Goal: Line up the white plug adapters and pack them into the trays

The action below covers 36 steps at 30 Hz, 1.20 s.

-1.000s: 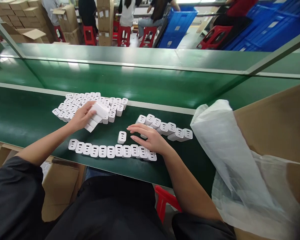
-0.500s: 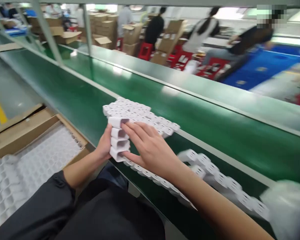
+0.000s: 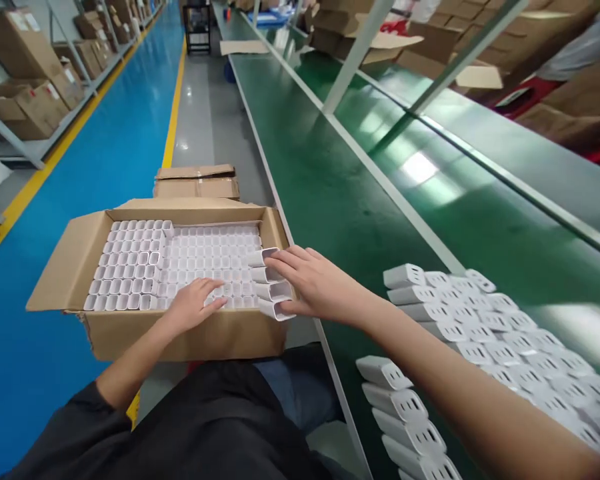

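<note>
Four white housings [image 3: 263, 291] sit stacked in the right hand [image 3: 325, 283], pinched between fingers and thumb, at the open carton's [image 3: 180, 337] three-o'clock edge. From them, the left hand [image 3: 195, 303] lies at nine o'clock, thumb and fingers spread, above housings packed in the carton. Loose housings [image 3: 473, 317] stand on the green bench [image 3: 320, 180] toward four o'clock; a closed carton [image 3: 196, 187] lies toward eleven.

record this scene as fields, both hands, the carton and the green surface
right hand: grips four white charger housings in a stack, hollow ends visible
left hand: open, at the carton's near side; contact unclear
open carton: rows of white hollow housings, left block higher
green work surface: cluster of slotted housings, shorter row nearer the person
floor: blue walkway, yellow lines
</note>
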{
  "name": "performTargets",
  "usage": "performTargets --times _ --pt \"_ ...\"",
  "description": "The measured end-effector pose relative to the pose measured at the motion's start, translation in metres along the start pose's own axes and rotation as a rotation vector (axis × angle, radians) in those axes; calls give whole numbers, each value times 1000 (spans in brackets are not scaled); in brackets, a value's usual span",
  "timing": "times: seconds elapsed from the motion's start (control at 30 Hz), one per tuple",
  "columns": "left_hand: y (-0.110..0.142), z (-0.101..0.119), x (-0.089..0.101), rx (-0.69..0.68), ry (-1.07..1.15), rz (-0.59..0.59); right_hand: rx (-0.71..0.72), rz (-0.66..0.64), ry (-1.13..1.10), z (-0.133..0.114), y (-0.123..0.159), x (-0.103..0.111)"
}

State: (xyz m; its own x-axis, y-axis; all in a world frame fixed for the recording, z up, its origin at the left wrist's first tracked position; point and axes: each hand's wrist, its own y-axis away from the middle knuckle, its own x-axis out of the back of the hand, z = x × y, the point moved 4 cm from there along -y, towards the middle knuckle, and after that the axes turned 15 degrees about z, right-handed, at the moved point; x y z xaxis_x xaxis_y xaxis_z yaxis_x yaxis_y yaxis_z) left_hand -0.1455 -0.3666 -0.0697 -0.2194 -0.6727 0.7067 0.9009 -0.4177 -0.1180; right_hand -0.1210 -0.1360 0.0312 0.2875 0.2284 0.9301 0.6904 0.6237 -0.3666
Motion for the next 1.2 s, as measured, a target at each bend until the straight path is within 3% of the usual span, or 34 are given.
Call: performTargets --times 0.07,0.13,0.33,0.5,0.67,0.83,0.97,1.1,1.2 --pt "15 -30 9 41 -178 -110 86 -55 -2 9 -29 -32" --pt "26 -48 5 53 -301 -183 142 -117 26 14 -59 -67" --pt "30 -55 -20 40 -421 -146 263 -365 70 17 -154 -163" --pt "29 -58 -21 90 -395 -154 297 -462 91 19 -224 -211" --pt "28 -58 -22 152 -347 -215 225 -538 129 29 -257 -244" --pt "19 -58 -18 240 -307 -405 141 -521 119 39 -250 -253" --pt "14 -59 -16 248 -253 -542 88 -470 56 43 -242 -239" --pt "13 -63 -6 219 -135 -577 18 -416 -12 57 -219 -200" --pt "5 -76 13 258 -72 -480 -40 -325 -42 80 -169 -153"
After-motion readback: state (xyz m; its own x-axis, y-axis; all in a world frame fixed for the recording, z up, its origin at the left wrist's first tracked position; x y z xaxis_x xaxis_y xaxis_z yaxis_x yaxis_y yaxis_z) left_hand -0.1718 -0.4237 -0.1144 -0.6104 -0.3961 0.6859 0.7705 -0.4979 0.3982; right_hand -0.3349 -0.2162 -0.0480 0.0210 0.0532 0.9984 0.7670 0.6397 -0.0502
